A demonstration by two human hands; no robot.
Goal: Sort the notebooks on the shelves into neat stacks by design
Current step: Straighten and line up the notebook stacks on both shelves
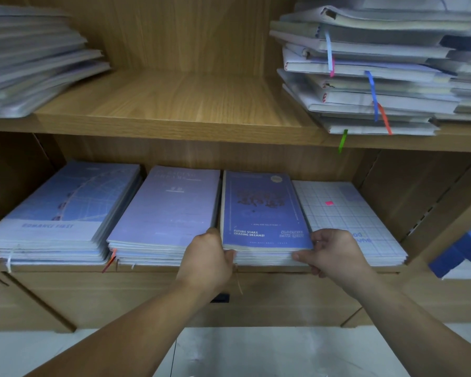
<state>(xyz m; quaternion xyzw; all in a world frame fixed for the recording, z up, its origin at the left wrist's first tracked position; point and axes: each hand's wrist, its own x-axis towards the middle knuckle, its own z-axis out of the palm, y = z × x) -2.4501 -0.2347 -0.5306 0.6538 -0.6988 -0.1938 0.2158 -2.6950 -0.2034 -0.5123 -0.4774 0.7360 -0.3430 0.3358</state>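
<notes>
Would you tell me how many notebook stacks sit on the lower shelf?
4, left to right: wheel stack, lilac stack, dark-blue stack, grid stack. None seems hidden.

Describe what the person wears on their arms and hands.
Both are bare. The left hand and right hand wear no gloves, and no rings show. No watch or band is on either wrist, and the left forearm and right forearm are uncovered to the frame's edge, with no sleeve in view.

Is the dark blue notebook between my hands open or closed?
Closed. The dark blue notebook lies flat, cover facing up, no pages showing, atop its stack.
</notes>
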